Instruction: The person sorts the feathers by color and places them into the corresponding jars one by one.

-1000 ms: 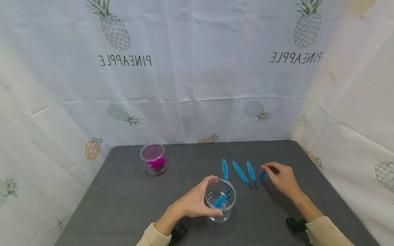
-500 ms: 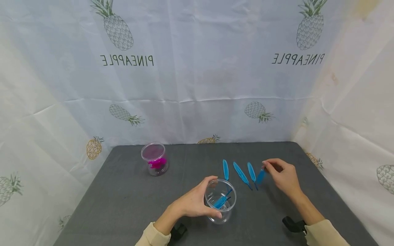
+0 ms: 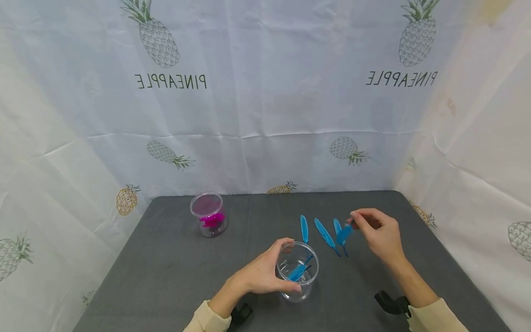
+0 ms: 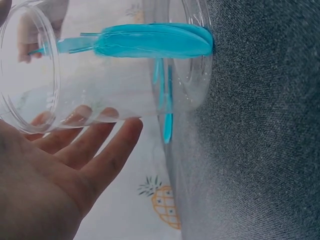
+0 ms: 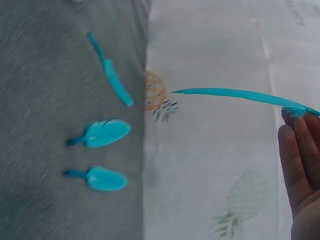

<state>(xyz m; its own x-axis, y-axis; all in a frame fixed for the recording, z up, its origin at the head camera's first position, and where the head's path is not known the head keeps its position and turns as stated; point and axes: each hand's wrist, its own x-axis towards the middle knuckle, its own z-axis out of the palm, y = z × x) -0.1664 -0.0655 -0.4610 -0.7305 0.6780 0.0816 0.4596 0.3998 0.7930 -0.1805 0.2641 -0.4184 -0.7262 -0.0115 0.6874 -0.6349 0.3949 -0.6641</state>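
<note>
My left hand [image 3: 263, 272] grips a clear plastic jar [image 3: 304, 289] that stands upright on the table, fingers and thumb curved round its upper part. Blue feathers [image 4: 155, 41] lean inside it, vanes down on the jar's floor. To the right, my right hand [image 3: 380, 234] pinches another blue feather [image 5: 235, 93] by its quill end, raised above the table with the vane tip pointing down and left. In the head view it overlaps the rightmost of three loose feathers on the table; the left one [image 3: 304, 227] and middle one [image 3: 323, 232] lie beyond the jar.
A second clear jar [image 3: 207, 234] holding something bright magenta [image 3: 212, 220] stands at the back left of the dark grey table [image 3: 174, 276]. A white curtain [image 3: 265, 106] printed with pineapples hangs behind the table and along both sides.
My right hand has lifted the pinched feather off the table and shifted it slightly left, over the rightmost loose feather. The left hand and its jar have stayed in place.
</note>
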